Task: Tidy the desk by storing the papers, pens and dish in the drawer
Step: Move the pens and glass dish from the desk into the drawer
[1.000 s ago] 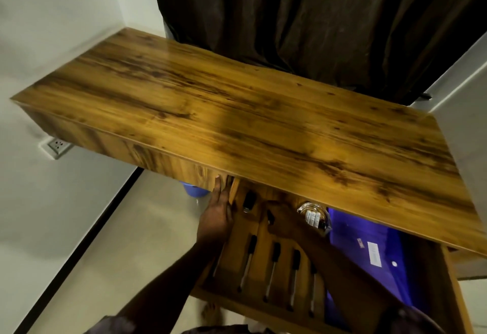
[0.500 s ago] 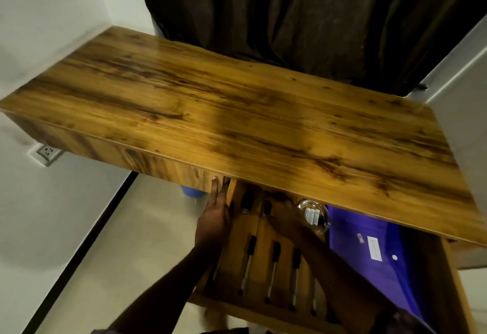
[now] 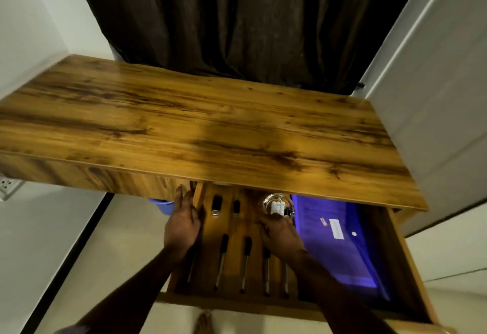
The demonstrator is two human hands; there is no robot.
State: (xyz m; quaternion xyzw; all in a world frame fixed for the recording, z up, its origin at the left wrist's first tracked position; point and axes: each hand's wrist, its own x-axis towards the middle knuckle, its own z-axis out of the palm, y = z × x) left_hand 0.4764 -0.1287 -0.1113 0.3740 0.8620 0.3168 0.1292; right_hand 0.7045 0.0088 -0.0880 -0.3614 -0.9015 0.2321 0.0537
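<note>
The wooden drawer (image 3: pixel 237 303) stands pulled out under the desk top (image 3: pixel 210 128). Several black-capped pens (image 3: pixel 222 254) lie in its wooden slots, with two short ones (image 3: pixel 216 204) further back. A round glass dish (image 3: pixel 279 205) holding small white pieces sits at the back of the slotted part. To its right lies a purple paper folder (image 3: pixel 340 249) with a white label. My left hand (image 3: pixel 181 224) lies flat, fingers straight, against the drawer's left side. My right hand (image 3: pixel 280 233) reaches the dish's near rim; its fingertips are hidden there.
A dark curtain (image 3: pixel 237 23) hangs behind the desk. White walls close in on the left and right, with a socket (image 3: pixel 8 183) low on the left. A blue object (image 3: pixel 161 203) sits under the desk. A bare foot (image 3: pixel 203 323) shows on the floor.
My right hand has moved right, from the back pens to the near rim of the dish. The left hand stays on the drawer's side. The camera tilted up.
</note>
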